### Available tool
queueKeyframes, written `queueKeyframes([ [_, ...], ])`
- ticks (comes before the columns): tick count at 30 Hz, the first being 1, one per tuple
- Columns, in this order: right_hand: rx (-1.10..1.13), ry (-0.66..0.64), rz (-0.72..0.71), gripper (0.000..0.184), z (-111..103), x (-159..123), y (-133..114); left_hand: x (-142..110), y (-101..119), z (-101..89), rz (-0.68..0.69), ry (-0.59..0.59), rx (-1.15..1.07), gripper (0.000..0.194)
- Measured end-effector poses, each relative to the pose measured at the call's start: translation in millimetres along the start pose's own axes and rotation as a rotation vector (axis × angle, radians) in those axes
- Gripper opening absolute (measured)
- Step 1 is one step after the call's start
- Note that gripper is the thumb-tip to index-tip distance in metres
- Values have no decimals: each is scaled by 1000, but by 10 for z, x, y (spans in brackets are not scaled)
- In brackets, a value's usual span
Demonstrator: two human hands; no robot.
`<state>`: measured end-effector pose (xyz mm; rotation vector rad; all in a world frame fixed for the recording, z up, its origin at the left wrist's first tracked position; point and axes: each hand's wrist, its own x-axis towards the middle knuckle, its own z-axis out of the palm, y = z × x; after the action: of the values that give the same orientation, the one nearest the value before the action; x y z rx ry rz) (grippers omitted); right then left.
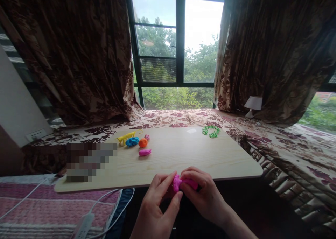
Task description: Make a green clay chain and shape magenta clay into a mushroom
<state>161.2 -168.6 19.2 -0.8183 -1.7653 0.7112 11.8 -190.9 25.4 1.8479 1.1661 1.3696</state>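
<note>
Just over the table's near edge, both hands are closed around a lump of bright pink modelling clay (176, 183). My left hand (160, 202) pinches its left side between thumb and fingers. From the right, my right hand (201, 191) presses its thumb and fingertips on the clay, and part of the lump shows under its fingers. On the table beyond lie a pink clay roll (145, 152), an orange lump (143, 143), a blue lump (132, 141) and a small pink piece (147, 137). A yellow animal figure (126, 137) with a thin tail stands behind the blue lump.
The pale wooden table (199, 158) has a green ring-shaped ornament (211, 131) at its far right. A blurred-out patch hides something at the table's left. A power strip (84, 225) with white cables lies lower left. A small white lamp (253, 104) stands on the window ledge.
</note>
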Motion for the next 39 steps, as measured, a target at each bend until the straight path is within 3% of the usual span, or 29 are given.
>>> queueKeyframes([
  [4,182,-77,149,19,-26,16,-15,6,-10,-13,27,56,30,36],
  [7,239,-166,184,23,-46,4,-8,13,-21,-55,12,99,65,34],
  [12,102,-8,95,43,-29,-57,-3,5,-47,-70,-199,110,-79,38],
  [17,-112,59,-56,23,2,-40,-65,-4,-18,-40,-277,95,-220,42],
  [23,-148,43,-98,33,-19,-34,-90,2,-23,-37,-324,72,-290,41],
  [32,-206,4,-102,18,-20,-24,-148,11,-95,-59,-369,-3,-336,43],
  [36,-224,-5,-99,14,-39,-11,-169,15,-60,-49,-395,12,-370,42],
  [39,-207,-23,-104,21,-53,-8,-172,25,-49,-36,-418,52,-406,42],
])
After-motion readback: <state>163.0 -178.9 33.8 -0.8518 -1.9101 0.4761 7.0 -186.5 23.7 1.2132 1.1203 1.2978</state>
